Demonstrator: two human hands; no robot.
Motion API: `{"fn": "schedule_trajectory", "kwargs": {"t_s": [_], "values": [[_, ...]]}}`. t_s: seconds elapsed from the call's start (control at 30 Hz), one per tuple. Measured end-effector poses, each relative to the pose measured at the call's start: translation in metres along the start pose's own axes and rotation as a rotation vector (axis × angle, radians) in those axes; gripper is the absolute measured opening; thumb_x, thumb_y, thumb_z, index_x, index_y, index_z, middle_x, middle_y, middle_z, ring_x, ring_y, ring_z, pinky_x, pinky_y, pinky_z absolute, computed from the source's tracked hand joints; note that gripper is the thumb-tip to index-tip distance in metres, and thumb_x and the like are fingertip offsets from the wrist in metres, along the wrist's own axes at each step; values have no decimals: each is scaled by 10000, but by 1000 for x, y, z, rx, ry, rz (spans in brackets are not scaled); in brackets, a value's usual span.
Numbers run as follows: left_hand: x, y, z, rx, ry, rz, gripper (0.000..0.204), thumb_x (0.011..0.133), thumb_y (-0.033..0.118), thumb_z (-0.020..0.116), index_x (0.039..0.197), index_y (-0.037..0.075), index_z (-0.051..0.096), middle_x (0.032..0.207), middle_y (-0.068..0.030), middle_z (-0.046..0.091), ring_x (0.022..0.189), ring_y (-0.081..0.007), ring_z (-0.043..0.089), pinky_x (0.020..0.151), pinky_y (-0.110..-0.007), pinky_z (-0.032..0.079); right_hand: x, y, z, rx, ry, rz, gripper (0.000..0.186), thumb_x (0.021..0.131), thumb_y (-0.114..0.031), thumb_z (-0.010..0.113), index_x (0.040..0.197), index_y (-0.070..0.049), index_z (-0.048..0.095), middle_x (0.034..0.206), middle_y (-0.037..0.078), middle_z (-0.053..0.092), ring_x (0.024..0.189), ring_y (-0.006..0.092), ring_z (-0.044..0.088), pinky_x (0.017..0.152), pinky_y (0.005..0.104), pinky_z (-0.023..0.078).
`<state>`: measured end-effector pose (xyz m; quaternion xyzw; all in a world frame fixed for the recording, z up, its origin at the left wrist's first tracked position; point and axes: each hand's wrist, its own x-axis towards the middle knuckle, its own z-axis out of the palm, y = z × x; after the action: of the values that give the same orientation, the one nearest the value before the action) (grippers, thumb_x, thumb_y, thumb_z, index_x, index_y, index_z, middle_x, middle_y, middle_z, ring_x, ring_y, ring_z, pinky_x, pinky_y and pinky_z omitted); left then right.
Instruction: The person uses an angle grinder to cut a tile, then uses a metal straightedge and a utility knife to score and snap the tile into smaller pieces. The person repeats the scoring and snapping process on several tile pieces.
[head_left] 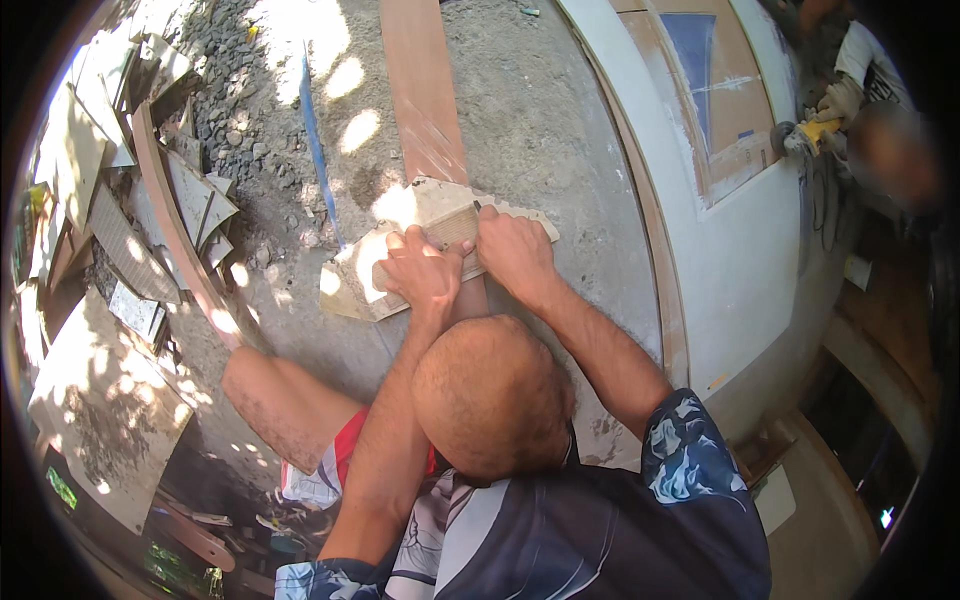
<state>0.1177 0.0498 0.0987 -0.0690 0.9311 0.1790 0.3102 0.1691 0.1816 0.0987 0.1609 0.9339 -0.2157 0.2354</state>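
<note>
- The work looks to be under way rather than finished: the pale board lies beneath both hands, its outline uneven, with the ribbed strip set on top of it.
- Whether any line or cut is complete cannot be told, because the hands cover the middle of the board; how much is left is equally unclear.
- The board rests crosswise over the reddish-brown plank, which runs away ahead of the hands and shows again just behind them.
- The left hand has its fingers spread and lies palm down on the strip and board, seemingly pressing rather than grasping, with the thumb reaching toward the right hand.
- The right hand is curled in close at the strip's far end; a small dark piece shows beside its knuckles, but whether the fingers grip it cannot be told.
- The left forearm comes nearly straight forward to the work, while the right forearm angles inward from the right, elbow bent out.
- Well to the left of the hands lies a heap of broken panels.
</note>
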Motion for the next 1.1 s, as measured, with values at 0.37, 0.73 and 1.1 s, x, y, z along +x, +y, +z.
{"fn": "schedule_trajectory", "kwargs": {"t_s": [0.37,0.73,1.1], "values": [[7,-17,9,-20,45,103,616,727,466,985,1005,2,691,1122,-181,622,1020,-411,684,872,-596,527,-119,36,20,183,-155,387,335,1082,-327,555,1060,1,619,843,263,764,828,484,766,738,605,581],[6,-11,-7,115,30,237,769,696,576,972,1033,-43,663,1116,-214,615,1065,-396,648,901,-517,565,-71,3,82,815,370,490,487,951,-394,825,1039,16,576,839,177,765,773,372,763,695,495,568],[98,-27,-62,86,-306,512,723,628,276,1024,1187,-68,723,1124,-219,790,1029,-334,756,933,-443,569,-44,4,124,947,590,421,424,908,-231,858,1019,20,534,776,140,725,605,250,746,562,395,570]]}}
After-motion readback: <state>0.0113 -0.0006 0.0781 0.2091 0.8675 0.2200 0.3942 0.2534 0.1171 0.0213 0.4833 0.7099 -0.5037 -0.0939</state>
